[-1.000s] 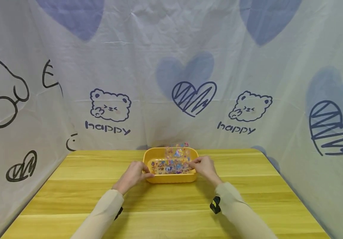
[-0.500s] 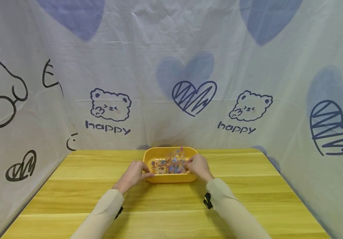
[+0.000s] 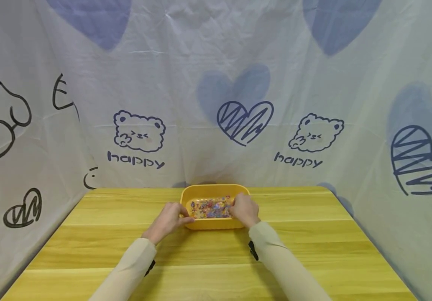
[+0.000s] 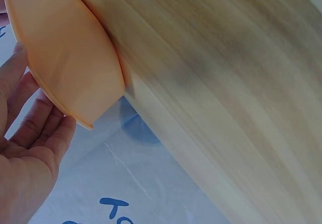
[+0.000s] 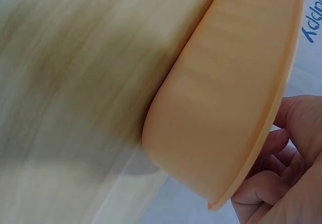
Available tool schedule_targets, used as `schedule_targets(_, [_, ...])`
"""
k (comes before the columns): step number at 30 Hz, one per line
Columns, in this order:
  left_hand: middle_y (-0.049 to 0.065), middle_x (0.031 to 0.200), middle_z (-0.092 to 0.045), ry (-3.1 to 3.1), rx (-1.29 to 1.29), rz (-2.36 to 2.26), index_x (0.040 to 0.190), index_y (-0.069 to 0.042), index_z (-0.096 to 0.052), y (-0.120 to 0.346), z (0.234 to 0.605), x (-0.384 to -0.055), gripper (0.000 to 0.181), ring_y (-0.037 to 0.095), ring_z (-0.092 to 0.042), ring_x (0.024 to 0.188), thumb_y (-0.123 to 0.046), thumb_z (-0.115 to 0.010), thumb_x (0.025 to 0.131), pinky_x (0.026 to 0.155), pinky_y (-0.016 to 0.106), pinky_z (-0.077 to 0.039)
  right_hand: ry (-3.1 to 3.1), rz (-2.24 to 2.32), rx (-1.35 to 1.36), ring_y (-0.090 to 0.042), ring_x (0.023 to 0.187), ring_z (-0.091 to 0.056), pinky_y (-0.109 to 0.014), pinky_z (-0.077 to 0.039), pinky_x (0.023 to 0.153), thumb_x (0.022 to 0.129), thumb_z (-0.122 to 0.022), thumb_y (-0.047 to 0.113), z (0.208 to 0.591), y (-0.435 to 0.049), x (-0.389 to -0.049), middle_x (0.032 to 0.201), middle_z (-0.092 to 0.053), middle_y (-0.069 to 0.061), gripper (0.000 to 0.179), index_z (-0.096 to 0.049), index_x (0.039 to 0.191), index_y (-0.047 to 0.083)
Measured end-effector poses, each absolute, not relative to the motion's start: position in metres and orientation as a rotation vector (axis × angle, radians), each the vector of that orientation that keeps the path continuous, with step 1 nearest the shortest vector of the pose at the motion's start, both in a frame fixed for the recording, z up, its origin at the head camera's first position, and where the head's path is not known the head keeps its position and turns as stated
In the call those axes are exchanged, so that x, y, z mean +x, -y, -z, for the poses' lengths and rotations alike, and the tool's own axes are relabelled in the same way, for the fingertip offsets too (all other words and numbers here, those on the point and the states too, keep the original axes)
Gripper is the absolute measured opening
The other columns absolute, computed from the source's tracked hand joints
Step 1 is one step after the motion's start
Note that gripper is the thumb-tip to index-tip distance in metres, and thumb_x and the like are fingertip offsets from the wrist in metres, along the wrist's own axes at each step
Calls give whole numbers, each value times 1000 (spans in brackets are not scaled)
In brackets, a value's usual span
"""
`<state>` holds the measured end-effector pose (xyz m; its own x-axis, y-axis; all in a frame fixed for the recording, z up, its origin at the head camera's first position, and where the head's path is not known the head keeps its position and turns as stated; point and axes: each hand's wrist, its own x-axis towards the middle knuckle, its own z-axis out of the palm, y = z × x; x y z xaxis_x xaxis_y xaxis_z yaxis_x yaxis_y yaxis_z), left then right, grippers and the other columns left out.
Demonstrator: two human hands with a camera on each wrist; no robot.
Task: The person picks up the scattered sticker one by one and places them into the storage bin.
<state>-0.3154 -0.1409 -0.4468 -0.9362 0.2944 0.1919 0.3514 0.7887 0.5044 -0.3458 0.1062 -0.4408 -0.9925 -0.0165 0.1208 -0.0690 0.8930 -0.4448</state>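
A yellow plastic bin [image 3: 216, 224] stands at the table's far edge, with several clear sticker sheets [image 3: 210, 207] printed in small colourful figures inside. My left hand [image 3: 167, 219] grips the bin's left end, and in the left wrist view its thumb and fingers lie along the rim [image 4: 56, 102]. My right hand [image 3: 246, 209] reaches over the right end. Its curled fingers pinch the right edge of a clear sticker sheet [image 3: 221, 206] low in the bin. In the right wrist view the bin wall [image 5: 216, 108] hides the fingertips and the sheet.
The bin rests on a yellow wood-grain table [image 3: 208, 267]. Behind it hangs a white cloth [image 3: 185, 104] printed with hearts and bears, and more cloth flanks both sides. A black strap [image 3: 253, 250] shows at the right sleeve.
My right hand has moved left and inward over the bin. The sticker sheet it holds, raised above the rim before, has come down among the others. My left hand has stayed put.
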Motion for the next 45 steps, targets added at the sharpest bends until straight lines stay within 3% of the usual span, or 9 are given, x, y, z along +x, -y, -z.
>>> schedule_targets(11, [-2, 73, -71, 2880, -520, 844, 74, -13, -77, 137, 443, -315, 13, 10, -52, 62, -24, -80, 81, 54, 22, -43, 2905, -551, 78, -13, 45, -28, -30, -23, 41, 86, -63, 8, 446, -114, -350, 49, -24, 4, 45, -34, 53, 18])
schedule_targets(19, [-2, 74, -72, 2883, -490, 870, 74, -13, -77, 136, 443, -316, 13, 10, -52, 62, -24, -80, 81, 55, 23, -43, 2845, -620, 230, -13, 45, -40, -27, -26, 42, 87, -58, 7, 443, -130, -349, 49, -51, 2, 35, -57, 53, 15])
schedule_targets(25, [-2, 73, -71, 2883, -478, 860, 73, -13, -75, 137, 442, -315, 14, 10, -53, 62, -24, -80, 82, 55, 23, -44, 2724, -684, 328, -13, 62, -57, -30, -47, 55, 92, -63, 14, 448, -144, -344, 76, -70, -2, 15, -75, 85, 10])
schedule_targets(30, [-3, 73, -71, 2896, -465, 840, 73, -14, -75, 139, 442, -315, 14, 10, -53, 62, -24, -79, 82, 56, 24, -45, 2625, -700, 369, -18, 78, -64, -37, -54, 71, 91, -67, 14, 456, -160, -339, 87, -72, -4, 10, -75, 89, 9])
schedule_targets(45, [-2, 77, -72, 2853, -589, 807, 76, -14, -75, 142, 446, -314, 16, 7, -53, 62, -27, -78, 84, 58, 21, -46, 2560, -706, 357, -20, 85, -66, -38, -55, 77, 90, -70, 14, 468, -183, -329, 93, -71, -5, 8, -75, 93, 8])
